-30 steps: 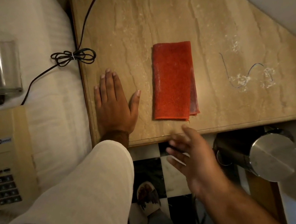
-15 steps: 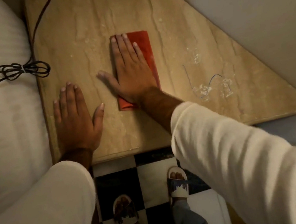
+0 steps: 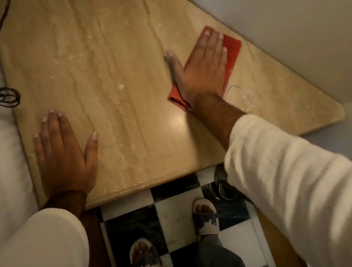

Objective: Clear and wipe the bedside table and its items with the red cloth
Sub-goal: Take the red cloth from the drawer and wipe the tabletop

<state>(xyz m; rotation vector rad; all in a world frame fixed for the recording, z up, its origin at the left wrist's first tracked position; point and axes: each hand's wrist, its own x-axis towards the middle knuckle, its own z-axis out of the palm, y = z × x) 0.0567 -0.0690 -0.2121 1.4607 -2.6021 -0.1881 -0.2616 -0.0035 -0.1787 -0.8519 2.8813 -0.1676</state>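
Right hand [image 3: 203, 69] flat on red cloth [image 3: 232, 52] by wall-side edge, left hand [image 3: 63, 149] spread (bare table [image 3: 113, 62] between)

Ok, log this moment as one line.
phase: wiping | right hand: flat on red cloth, near wall edge | left hand: flat on bedside table | white residue: beside cloth

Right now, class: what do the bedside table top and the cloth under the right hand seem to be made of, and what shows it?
Table top: probably polished stone, like travertine or marble; beige veined bands and a light reflection. Red cloth: soft woven fabric, matte, folded flat under the right hand; weave too blurred to name.
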